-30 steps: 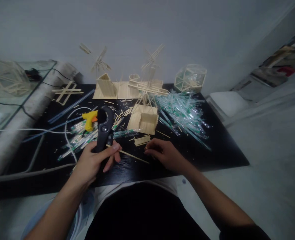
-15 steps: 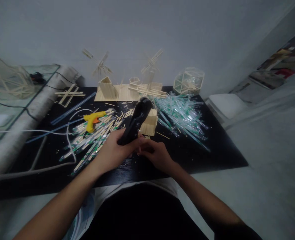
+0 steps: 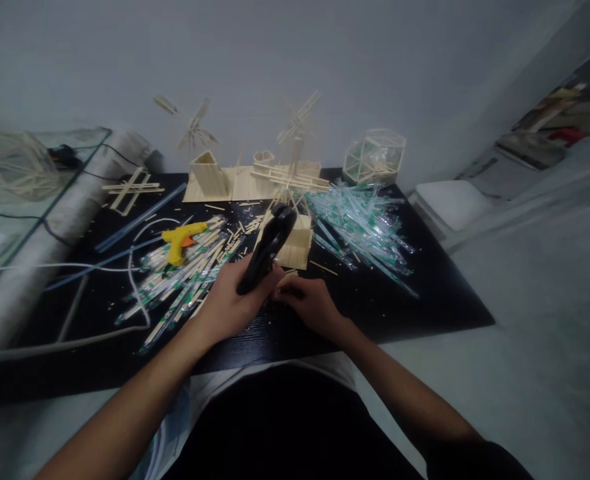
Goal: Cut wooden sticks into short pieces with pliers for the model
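Note:
My left hand [image 3: 232, 303] is closed round a black hand tool [image 3: 267, 248] with a rounded, bolted head, which looks like a cutter and points up and away. My right hand [image 3: 311, 303] is closed in a pinch, its fingertips meeting those of the left hand just below the tool. Whatever lies between the fingertips is hidden. Right behind the tool stands a wooden windmill model [image 3: 295, 247] on a square base, partly covered by it. Short cut sticks [image 3: 245, 230] lie scattered to the left of that model.
A yellow glue gun [image 3: 182, 241] rests on wrapped sticks [image 3: 189, 287], its white cord looping left. Clear and green wrappers [image 3: 365, 223] are heaped on the right. More wooden models [image 3: 209, 177] line the wall, with a faceted stick frame [image 3: 375, 157] at the back right of the black table [image 3: 425, 307].
My left hand has carried the black tool rightward to meet my right hand. A thin stick seen in the left fingers earlier is now hidden. Over the last half second the hands barely moved.

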Demonstrator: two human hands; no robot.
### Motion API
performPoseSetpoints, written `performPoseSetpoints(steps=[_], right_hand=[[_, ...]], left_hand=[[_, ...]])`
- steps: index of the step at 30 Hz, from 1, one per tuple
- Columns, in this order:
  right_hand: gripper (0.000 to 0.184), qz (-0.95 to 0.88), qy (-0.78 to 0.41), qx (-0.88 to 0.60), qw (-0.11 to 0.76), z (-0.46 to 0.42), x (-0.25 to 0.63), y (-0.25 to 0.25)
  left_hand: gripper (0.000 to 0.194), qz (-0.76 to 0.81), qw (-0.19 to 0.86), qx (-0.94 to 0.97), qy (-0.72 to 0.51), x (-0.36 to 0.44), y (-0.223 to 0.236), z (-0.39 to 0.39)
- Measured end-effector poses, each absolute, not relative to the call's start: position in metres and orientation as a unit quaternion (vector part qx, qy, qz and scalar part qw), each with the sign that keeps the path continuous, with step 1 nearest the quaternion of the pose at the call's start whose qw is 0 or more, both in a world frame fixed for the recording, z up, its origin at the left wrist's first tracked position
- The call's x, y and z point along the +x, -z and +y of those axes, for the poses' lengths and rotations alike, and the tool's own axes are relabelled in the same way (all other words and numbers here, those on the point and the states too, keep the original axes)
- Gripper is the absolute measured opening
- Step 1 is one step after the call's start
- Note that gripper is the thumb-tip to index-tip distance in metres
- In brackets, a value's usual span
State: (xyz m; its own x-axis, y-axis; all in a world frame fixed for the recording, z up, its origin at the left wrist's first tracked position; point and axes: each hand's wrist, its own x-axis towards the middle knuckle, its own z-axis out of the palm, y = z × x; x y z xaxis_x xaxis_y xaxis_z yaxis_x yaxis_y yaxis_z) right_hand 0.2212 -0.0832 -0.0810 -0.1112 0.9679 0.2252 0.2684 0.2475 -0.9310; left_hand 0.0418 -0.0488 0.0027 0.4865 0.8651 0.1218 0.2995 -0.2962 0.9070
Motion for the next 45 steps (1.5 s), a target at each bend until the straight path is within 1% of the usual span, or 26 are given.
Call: performPoseSetpoints(steps=[7, 16, 22, 29, 39, 45], right_hand=[[0.006, -0.639, -0.354, -0.506, 0.458, -0.084, 0.220, 0.086], [0.006, -0.648, -0.330, -0.515, 0.454, -0.088, 0.218, 0.089], [0.010, -0.660, -0.318, -0.517, 0.442, -0.088, 0.220, 0.091], [0.005, -0.653, -0.310, -0.512, 0.464, -0.089, 0.220, 0.093], [0.018, -0.631, -0.363, -0.510, 0.458, -0.091, 0.217, 0.096], [0.031, -0.615, -0.381, -0.519, 0.455, -0.092, 0.216, 0.099]], left_hand=[[0.028, 0.383, 0.469, 0.727, -0.323, 0.040, 0.002, -0.047], [0.029, 0.382, 0.467, 0.730, -0.322, 0.039, 0.003, -0.046], [0.028, 0.376, 0.468, 0.728, -0.332, 0.042, 0.000, -0.046], [0.027, 0.375, 0.485, 0.714, -0.338, 0.040, 0.009, -0.048], [0.027, 0.374, 0.493, 0.710, -0.336, 0.038, 0.013, -0.048], [0.024, 0.366, 0.455, 0.745, -0.323, 0.036, 0.009, -0.047]])
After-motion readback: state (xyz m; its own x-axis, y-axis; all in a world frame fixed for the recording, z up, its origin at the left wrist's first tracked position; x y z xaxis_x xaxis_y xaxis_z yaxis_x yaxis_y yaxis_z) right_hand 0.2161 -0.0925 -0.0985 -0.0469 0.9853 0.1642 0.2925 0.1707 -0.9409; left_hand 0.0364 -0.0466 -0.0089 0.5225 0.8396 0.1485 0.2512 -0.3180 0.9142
